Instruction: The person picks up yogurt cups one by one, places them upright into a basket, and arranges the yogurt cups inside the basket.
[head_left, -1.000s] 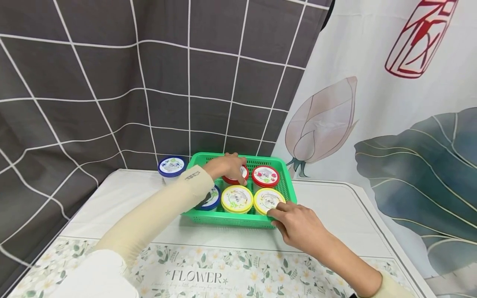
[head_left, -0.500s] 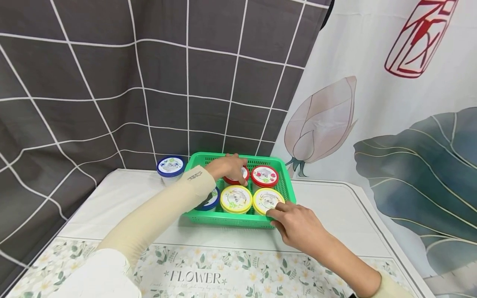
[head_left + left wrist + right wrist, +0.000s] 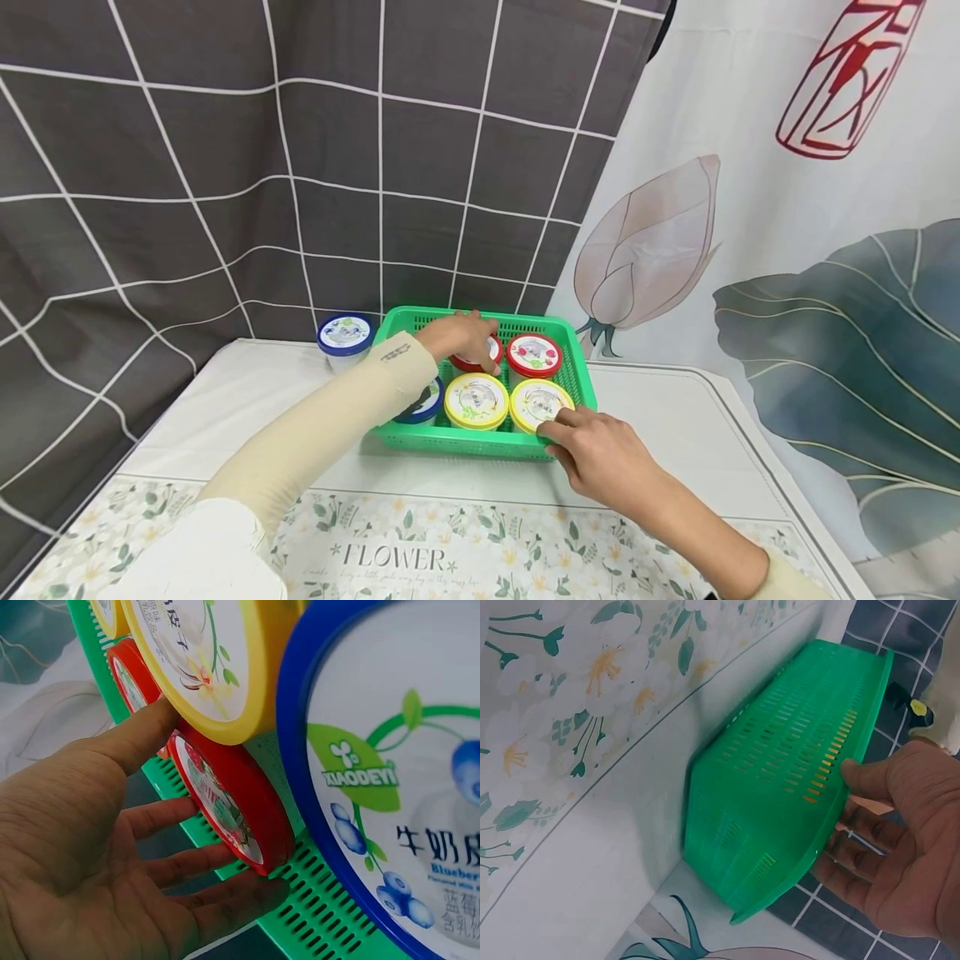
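Observation:
In the head view a green plastic basket (image 3: 465, 444) holds several round lidded tubs. My left hand (image 3: 468, 335) grips a red-lidded tub (image 3: 225, 802) at the back of it, thumb on one side of the lid and fingers on the other, as the left wrist view shows. Over the basket's front right rim, my right hand (image 3: 603, 454) pinches the edge, thumb outside and fingers inside. Beside the gripped tub is another red-lidded tub (image 3: 534, 355). Two yellow-lidded tubs, one left (image 3: 476, 402) and one right (image 3: 540, 405), and a blue-lidded tub (image 3: 427, 402) fill the front row.
Another blue-lidded tub (image 3: 345, 335) stands outside the basket at its left. The white table (image 3: 675, 425) bears a floral mat (image 3: 450, 550) in front. A dark checked curtain (image 3: 330, 150) hangs close behind the basket, and a white printed curtain (image 3: 750, 208) at the right.

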The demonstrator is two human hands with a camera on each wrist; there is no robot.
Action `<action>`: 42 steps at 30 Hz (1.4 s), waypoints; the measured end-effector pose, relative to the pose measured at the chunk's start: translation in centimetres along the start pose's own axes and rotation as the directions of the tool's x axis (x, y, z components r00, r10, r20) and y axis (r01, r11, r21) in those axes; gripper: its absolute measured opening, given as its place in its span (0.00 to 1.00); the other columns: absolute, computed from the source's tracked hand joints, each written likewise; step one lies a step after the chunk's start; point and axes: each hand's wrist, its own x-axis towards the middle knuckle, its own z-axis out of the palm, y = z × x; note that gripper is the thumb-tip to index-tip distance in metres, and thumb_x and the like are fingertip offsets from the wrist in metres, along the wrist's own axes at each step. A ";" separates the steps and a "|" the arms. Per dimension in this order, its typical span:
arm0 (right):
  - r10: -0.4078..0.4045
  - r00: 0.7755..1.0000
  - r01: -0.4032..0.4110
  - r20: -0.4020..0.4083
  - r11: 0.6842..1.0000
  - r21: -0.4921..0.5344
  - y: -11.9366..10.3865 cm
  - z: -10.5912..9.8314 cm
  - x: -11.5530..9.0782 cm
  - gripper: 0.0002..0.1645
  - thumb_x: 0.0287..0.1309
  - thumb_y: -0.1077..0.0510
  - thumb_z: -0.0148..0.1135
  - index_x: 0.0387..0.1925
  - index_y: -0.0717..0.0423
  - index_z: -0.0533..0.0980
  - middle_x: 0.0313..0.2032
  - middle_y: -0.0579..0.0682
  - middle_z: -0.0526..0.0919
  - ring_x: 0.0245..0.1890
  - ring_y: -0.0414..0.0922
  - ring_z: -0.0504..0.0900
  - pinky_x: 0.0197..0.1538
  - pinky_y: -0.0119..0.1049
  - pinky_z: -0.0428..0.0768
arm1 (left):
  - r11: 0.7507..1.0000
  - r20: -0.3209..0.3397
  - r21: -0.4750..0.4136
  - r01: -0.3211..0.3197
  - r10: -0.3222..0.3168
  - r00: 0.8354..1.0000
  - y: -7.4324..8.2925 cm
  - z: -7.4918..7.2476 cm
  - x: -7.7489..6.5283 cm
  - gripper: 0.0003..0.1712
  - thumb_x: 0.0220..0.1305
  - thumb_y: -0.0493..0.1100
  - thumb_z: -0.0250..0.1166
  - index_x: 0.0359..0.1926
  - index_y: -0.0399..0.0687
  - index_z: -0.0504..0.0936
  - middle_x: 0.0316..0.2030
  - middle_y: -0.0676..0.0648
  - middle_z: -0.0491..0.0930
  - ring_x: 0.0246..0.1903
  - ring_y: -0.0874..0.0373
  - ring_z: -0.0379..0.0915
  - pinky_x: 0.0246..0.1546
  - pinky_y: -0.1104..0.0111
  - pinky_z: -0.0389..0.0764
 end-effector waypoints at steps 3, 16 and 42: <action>-0.001 1.000 0.001 -0.001 1.000 0.002 0.0 0.0 0.0 0.15 0.62 0.59 0.84 0.48 0.44 0.89 0.36 0.41 0.85 0.34 0.42 0.81 0.32 0.37 0.85 | 1.000 0.014 -0.009 0.011 -0.011 1.000 0.0 -0.1 -0.1 0.57 0.72 0.64 0.75 0.92 0.60 0.57 0.92 0.40 0.48 0.89 0.35 0.48 0.84 0.36 0.70; -0.013 1.000 0.013 -0.002 1.000 0.002 0.1 0.1 0.0 0.15 0.62 0.60 0.83 0.48 0.44 0.89 0.35 0.41 0.84 0.34 0.41 0.80 0.32 0.36 0.84 | 0.999 0.051 0.012 0.048 -0.048 0.998 -1.0 -0.8 -0.3 0.61 0.72 0.67 0.74 0.93 0.64 0.51 0.94 0.42 0.41 0.93 0.35 0.37 0.87 0.34 0.62; -0.011 1.000 0.011 -0.010 1.000 0.002 0.2 0.2 -0.1 0.15 0.62 0.60 0.83 0.48 0.45 0.89 0.35 0.41 0.85 0.34 0.42 0.80 0.32 0.36 0.84 | 0.999 -0.106 -0.027 -0.042 0.039 0.994 -7.4 -2.4 -4.0 0.59 0.73 0.67 0.72 0.91 0.46 0.56 0.91 0.32 0.51 0.90 0.30 0.46 0.88 0.32 0.58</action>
